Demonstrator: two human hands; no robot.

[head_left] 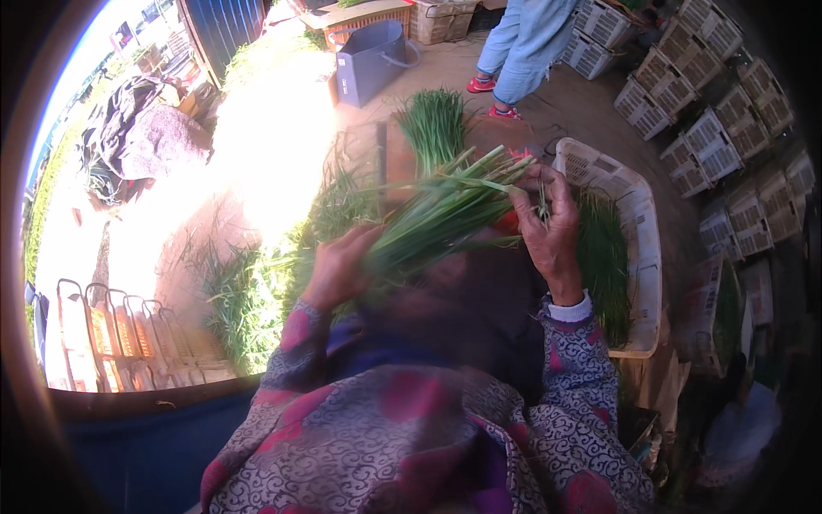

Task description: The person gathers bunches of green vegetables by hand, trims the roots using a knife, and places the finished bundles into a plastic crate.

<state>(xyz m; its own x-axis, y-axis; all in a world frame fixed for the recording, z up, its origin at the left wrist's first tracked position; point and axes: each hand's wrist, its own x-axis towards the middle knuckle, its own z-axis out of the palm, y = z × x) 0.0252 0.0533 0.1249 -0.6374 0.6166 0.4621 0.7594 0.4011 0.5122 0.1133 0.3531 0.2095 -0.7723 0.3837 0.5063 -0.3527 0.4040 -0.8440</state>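
A loose bunch of long green chives (445, 210) lies slantwise across my lap, blurred in places, its pale stem ends toward the upper right. My left hand (342, 264) is wrapped round the leafy end at the lower left. At the stem ends my right hand (548, 218) is closed in a pinch, with a few thin strands between thumb and fingers. Just beyond lies another bundle of chives (431, 128) on a reddish-brown board (501, 133). To my right, a white plastic crate (648, 257) holds more chives (602, 265) lined up lengthwise.
Loose green leaves (235, 287) litter the sunlit ground on my left. A grey bucket (372, 64) stands ahead, near another person's legs (527, 47) in light blue trousers. Stacked pale crates (676, 77) line the right side; orange crates (128, 338) sit at the lower left.
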